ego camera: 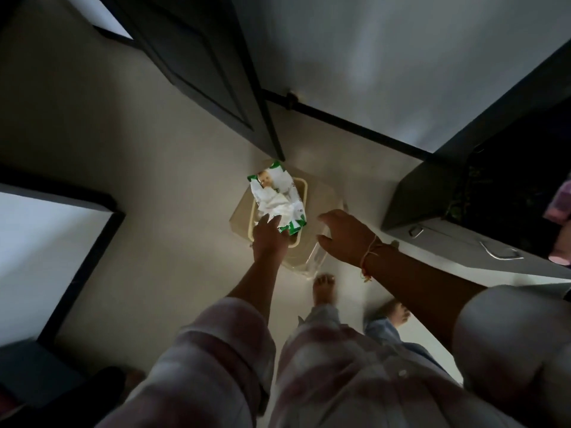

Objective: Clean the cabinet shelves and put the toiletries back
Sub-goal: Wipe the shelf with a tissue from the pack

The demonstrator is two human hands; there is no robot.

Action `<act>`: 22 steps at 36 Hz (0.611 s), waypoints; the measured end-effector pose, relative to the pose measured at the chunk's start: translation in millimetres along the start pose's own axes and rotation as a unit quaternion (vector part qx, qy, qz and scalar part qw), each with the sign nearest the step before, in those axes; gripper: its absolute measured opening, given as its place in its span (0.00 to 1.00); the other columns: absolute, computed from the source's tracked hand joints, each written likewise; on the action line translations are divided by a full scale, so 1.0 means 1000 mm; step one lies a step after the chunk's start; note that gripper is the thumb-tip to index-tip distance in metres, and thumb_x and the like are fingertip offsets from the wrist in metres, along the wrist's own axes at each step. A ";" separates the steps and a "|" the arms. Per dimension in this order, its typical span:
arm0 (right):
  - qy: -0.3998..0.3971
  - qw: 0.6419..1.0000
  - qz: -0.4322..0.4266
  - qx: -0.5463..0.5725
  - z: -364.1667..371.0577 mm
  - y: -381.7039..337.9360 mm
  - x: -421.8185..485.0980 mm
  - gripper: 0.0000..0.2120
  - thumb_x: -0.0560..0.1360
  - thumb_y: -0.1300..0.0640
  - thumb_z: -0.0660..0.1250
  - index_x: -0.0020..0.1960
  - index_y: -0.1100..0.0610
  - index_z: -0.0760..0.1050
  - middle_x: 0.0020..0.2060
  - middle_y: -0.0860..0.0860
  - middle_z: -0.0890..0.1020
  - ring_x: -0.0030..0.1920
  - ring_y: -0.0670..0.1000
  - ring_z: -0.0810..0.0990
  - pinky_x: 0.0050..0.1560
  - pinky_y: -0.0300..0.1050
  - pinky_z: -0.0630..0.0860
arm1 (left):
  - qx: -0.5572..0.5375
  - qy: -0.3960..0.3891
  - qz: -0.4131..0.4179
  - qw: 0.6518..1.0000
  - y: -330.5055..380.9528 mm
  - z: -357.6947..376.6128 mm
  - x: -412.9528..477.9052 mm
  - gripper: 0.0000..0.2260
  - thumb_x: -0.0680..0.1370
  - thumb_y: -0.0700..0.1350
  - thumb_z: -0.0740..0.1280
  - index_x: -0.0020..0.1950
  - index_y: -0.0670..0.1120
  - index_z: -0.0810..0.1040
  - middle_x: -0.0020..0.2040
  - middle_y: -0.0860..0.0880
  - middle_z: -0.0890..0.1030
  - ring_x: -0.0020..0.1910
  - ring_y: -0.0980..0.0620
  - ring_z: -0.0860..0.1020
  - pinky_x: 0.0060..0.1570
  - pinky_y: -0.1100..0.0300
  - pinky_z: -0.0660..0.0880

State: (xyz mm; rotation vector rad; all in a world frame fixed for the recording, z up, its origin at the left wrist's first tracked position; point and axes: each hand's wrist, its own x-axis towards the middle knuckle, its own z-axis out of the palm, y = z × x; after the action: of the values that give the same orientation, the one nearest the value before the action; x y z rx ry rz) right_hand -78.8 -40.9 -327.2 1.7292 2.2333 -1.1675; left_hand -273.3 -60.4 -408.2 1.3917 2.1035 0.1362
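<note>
Green-white wipes pack [276, 197] in beige bin [241, 213]

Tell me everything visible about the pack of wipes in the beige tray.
The pack of wipes is a soft plastic pouch, white with green ends and a baby's picture. It is open on top, and a crumpled white wipe sticks out. It lies askew in a beige tray on the pale floor. The fingers of the left hand touch the wipe; whether they pinch it is unclear.

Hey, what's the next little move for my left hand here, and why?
Probably pinch the loose white wipe and pull it free of the green pack: your left hand has its fingertips at it, and the pack sits in the beige basket.
</note>
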 end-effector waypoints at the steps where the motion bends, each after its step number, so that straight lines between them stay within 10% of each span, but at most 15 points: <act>1: -0.001 1.000 0.002 -0.005 0.001 0.001 0.002 0.25 0.76 0.50 0.65 0.71 0.58 0.68 0.66 0.59 0.72 0.66 0.60 0.72 0.65 0.54 0.70 | 0.001 0.005 0.015 1.000 -0.001 0.001 0.006 0.19 0.76 0.47 0.67 0.67 0.47 0.75 0.72 0.44 0.70 0.70 0.44 0.69 0.67 0.50 0.69; 10: 0.005 0.999 0.036 0.002 0.000 0.021 0.004 0.25 0.77 0.49 0.66 0.70 0.57 0.69 0.66 0.57 0.74 0.67 0.58 0.71 0.68 0.54 0.67 | 0.042 -0.054 0.019 0.997 0.008 0.007 0.041 0.22 0.78 0.51 0.65 0.72 0.52 0.70 0.75 0.45 0.63 0.72 0.40 0.63 0.68 0.46 0.66; 22: 0.004 0.998 0.054 0.019 -0.003 0.034 -0.002 0.24 0.77 0.47 0.65 0.70 0.56 0.69 0.65 0.55 0.74 0.66 0.55 0.72 0.67 0.52 0.69 | 0.036 -0.048 0.023 0.998 0.007 0.014 0.062 0.17 0.77 0.45 0.65 0.66 0.45 0.75 0.63 0.45 0.78 0.64 0.44 0.74 0.64 0.53 0.70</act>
State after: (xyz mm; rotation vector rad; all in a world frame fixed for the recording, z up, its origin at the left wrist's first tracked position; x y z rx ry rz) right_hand -47.9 -38.0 -341.7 1.8460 2.1044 -1.1882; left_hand -276.7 -7.2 -443.2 1.4612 2.0152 0.0105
